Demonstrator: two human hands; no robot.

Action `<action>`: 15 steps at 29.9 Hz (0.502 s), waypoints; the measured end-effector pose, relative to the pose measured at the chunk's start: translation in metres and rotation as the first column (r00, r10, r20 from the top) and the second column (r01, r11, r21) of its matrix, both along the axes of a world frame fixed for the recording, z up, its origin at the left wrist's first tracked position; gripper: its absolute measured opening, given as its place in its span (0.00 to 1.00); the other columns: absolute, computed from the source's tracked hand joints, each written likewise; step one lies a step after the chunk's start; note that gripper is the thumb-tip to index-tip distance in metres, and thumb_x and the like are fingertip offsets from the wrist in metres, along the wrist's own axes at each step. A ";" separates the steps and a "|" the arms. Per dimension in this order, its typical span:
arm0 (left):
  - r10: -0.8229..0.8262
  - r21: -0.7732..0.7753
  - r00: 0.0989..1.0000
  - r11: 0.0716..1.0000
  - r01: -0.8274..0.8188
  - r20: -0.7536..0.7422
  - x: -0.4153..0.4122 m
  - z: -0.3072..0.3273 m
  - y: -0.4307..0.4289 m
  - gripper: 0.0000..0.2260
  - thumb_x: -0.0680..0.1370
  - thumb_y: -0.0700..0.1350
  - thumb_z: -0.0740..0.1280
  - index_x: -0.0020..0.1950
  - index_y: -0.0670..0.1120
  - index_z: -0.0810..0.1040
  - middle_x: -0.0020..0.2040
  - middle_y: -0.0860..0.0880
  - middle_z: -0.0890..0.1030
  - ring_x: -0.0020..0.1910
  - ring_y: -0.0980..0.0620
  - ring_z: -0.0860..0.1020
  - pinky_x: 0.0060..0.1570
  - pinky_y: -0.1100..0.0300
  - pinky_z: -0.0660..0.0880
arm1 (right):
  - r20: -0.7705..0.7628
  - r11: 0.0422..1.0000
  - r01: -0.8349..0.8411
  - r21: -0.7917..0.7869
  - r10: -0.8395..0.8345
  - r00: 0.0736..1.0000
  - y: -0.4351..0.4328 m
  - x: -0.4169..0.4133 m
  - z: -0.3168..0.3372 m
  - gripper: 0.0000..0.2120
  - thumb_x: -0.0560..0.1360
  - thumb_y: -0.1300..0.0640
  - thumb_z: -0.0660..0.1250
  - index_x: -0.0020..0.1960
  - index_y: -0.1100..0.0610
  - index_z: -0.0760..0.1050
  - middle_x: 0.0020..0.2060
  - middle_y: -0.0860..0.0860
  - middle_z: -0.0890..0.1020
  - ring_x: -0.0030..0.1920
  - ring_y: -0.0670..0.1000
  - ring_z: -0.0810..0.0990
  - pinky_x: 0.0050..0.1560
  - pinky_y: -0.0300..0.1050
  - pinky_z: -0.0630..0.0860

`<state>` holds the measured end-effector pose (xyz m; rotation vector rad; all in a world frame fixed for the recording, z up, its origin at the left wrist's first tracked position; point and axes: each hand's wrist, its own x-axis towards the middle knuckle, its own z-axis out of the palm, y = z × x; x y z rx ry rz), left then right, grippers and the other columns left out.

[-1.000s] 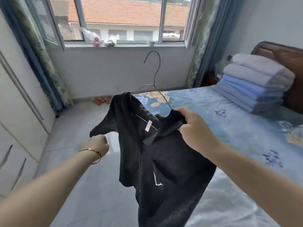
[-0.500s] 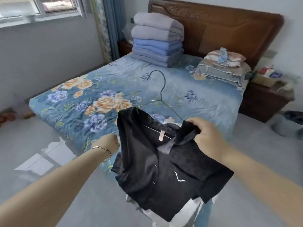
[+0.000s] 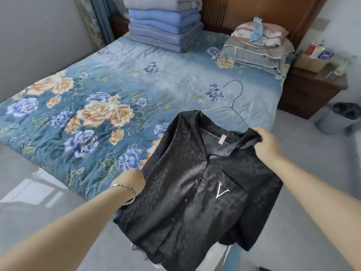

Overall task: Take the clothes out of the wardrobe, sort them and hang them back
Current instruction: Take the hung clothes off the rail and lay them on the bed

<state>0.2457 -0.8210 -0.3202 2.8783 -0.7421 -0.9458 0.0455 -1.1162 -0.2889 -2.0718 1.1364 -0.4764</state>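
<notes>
Surface: bed under a blue quilt printed with orange and violet roses (image 3: 121, 79), filling the left and centre of the frame. Dark wooden headboard (image 3: 244, 10) along the top edge.
On the quilt, top centre: stack of folded blue and grey blankets (image 3: 164, 30). Upper right: two flat pillows (image 3: 256, 49), piled, with small cloths on top.
Right of the bed: brown wooden nightstand (image 3: 312, 92) with a box and small items, contents not legible. Grey round bin (image 3: 336, 122) on the floor just below it.
Grey glossy tile floor (image 3: 23, 192): open strip at lower left, and another at right between the bed corner and the bin.

Task item: black satin shirt (image 3: 195, 182) with a white V on its pocket, lower centre, held spread in the air over the near corner of the bed. It sits on a thin wire hanger (image 3: 237, 100); the hook stands above the collar, over the quilt.
Left hand (image 3: 134, 180), metal bracelet (image 3: 125, 194) at the wrist: grips the shirt's left edge, fingers hidden behind the cloth.
Right hand (image 3: 270, 141): pinches the collar and shoulder at the hanger's right end.
</notes>
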 end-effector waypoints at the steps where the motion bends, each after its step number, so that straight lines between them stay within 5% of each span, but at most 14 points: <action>1: 0.012 0.010 1.000 1.000 -0.012 -0.017 0.006 -0.007 -0.014 0.12 0.79 0.41 0.57 0.54 0.43 0.79 0.57 0.42 0.79 0.58 0.44 0.77 0.54 0.57 0.73 | -0.009 1.000 0.014 0.001 -0.014 1.000 -0.018 0.008 -0.014 0.26 0.67 0.79 0.53 0.59 0.62 0.75 0.55 0.59 0.79 0.58 0.56 0.75 0.56 0.41 0.67; 11: 0.150 0.057 0.987 0.988 -0.146 -0.066 0.084 -0.119 -0.164 0.12 0.79 0.45 0.58 0.57 0.44 0.77 0.55 0.44 0.79 0.57 0.44 0.77 0.56 0.55 0.74 | -0.284 0.999 0.052 -0.008 -0.052 0.958 -0.174 0.097 -0.200 0.27 0.65 0.77 0.56 0.60 0.62 0.76 0.59 0.58 0.78 0.60 0.60 0.75 0.59 0.49 0.69; 15: 0.194 0.082 0.976 0.979 -0.186 -0.097 0.119 -0.256 -0.168 0.23 0.67 0.59 0.49 0.47 0.48 0.78 0.37 0.54 0.78 0.38 0.49 0.78 0.46 0.55 0.77 | -0.374 0.993 0.115 0.002 -0.106 0.921 -0.215 0.115 -0.253 0.26 0.68 0.74 0.57 0.62 0.57 0.75 0.60 0.56 0.78 0.60 0.59 0.75 0.58 0.48 0.69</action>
